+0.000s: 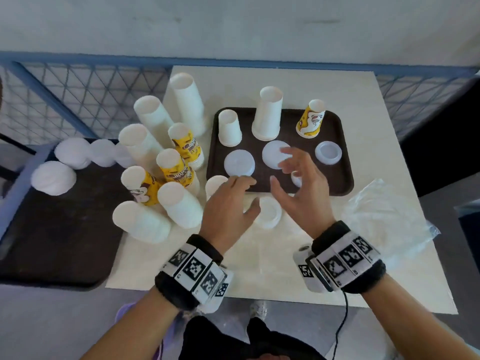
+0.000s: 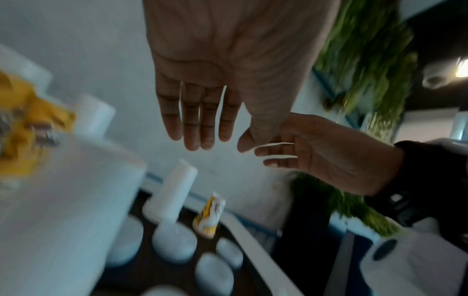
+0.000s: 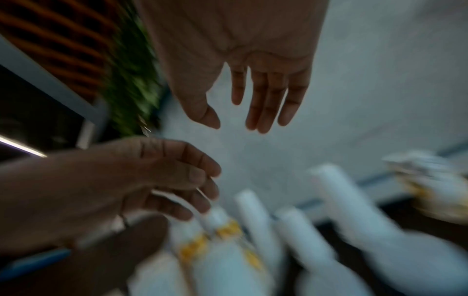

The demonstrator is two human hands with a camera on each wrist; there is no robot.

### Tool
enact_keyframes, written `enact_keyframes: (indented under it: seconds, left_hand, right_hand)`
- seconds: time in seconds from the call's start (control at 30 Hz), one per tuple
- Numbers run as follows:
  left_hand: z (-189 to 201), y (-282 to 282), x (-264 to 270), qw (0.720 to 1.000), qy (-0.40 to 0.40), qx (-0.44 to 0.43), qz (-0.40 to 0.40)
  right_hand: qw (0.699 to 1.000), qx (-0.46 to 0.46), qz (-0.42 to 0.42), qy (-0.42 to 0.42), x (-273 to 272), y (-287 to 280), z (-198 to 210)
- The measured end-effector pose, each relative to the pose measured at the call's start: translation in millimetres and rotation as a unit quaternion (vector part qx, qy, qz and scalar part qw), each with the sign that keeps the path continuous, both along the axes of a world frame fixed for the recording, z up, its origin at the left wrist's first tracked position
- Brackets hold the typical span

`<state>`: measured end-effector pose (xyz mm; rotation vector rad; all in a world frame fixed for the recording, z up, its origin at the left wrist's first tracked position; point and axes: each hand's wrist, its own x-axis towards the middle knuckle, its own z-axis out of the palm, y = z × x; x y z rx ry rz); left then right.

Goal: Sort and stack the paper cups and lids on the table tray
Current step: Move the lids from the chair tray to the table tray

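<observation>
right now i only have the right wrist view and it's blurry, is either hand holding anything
Observer: No. Head view shows the left hand and right hand both open and empty at the near edge of the brown tray.
Operator: which cups are on it
Observer: Along the far side, upside down: a short white cup, a taller white stack, a yellow printed cup.
Operator: lids too
Observer: Yes, a left lid, middle lid and right lid in a row in front of them.
</observation>
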<state>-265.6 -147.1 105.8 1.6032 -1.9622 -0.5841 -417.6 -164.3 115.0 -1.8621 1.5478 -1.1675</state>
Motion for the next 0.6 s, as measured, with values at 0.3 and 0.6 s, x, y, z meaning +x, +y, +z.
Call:
enact_keyframes:
  seconds: [0.3, 0.6]
  left_hand:
    - [65, 4, 192, 0.98, 0.022, -0.06, 0.191]
    - [14, -17, 370, 0.969, -0.036, 0.106, 0.222]
  right_hand:
    - [0.97, 0.037, 0.24, -0.002, 227, -25, 66]
    - [0.929, 0.231, 0.244, 0.156, 409, -57, 22]
